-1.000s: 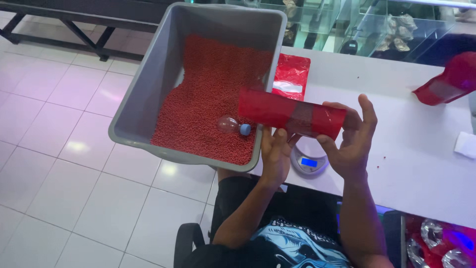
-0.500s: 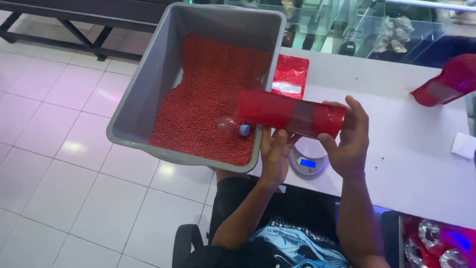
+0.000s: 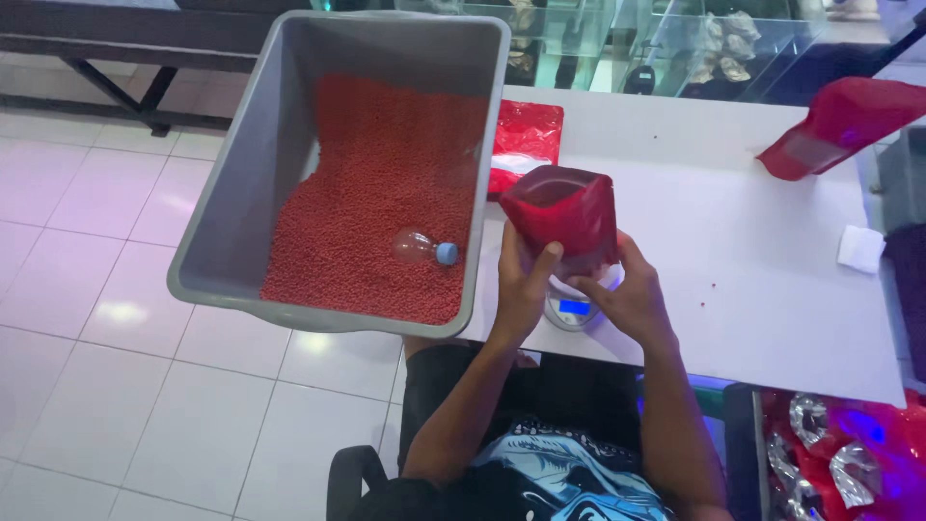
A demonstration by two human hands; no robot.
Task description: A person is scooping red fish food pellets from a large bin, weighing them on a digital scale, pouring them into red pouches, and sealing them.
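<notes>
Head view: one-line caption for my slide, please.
Both hands, left hand and right hand, hold an open red pouch upright over a small scale, beside a grey tub of red pellets.

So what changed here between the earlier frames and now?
The red pouch, earlier held sideways over the bin's edge, now stands upright above the small scale, its mouth open. Both the left hand and right hand grip its lower part. The grey bin of red pellets and the clear bottle scoop stayed put.

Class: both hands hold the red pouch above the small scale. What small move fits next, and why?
Probably lower the red pouch onto the scale: left hand and right hand hold it upright, mouth open, directly above the scale.
</notes>
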